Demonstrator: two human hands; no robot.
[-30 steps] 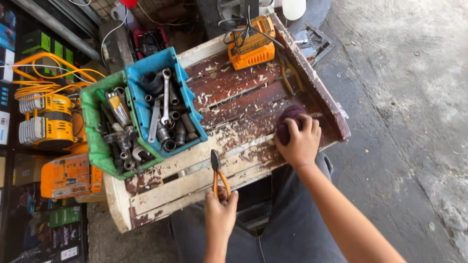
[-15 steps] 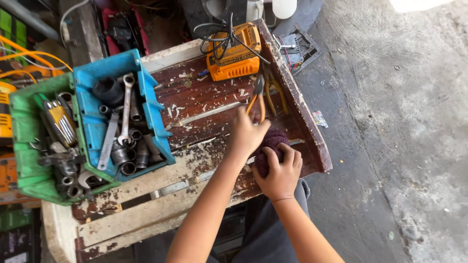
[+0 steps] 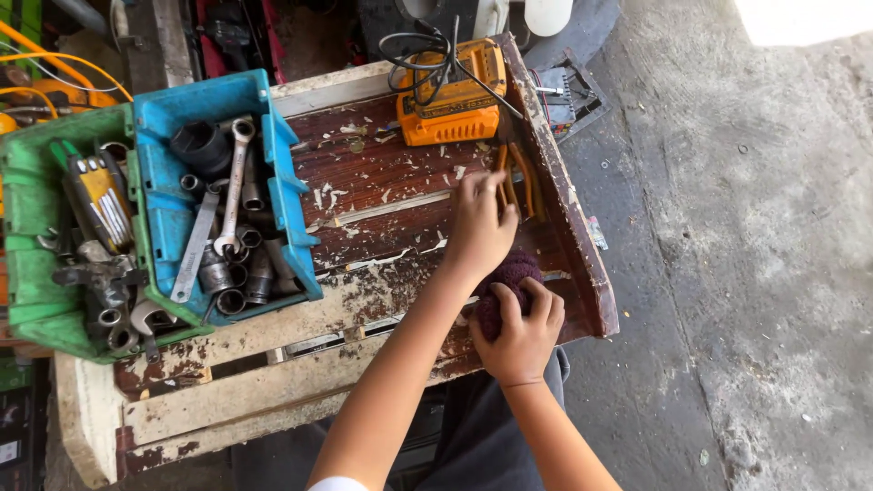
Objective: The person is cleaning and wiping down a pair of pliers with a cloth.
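Observation:
My left hand [image 3: 477,227] reaches across the worn wooden table [image 3: 382,195], and its fingertips are on a pair of orange-handled pliers [image 3: 526,177]. The pliers lie along the table's raised right rim. Just below, my right hand [image 3: 523,332] grips a dark maroon knitted cloth [image 3: 511,271] at the table's front right corner. My left forearm crosses in front of the table's front edge.
An orange power-tool unit with a black cable [image 3: 450,100] sits at the back of the table. At the left stand a blue bin [image 3: 282,195] of sockets and wrenches and a green bin [image 3: 27,273] of tools. Concrete floor [image 3: 746,273] lies to the right.
My left hand carried the pliers from the table's front edge across to the right rim and lowered them there. My right hand stayed on the maroon cloth.

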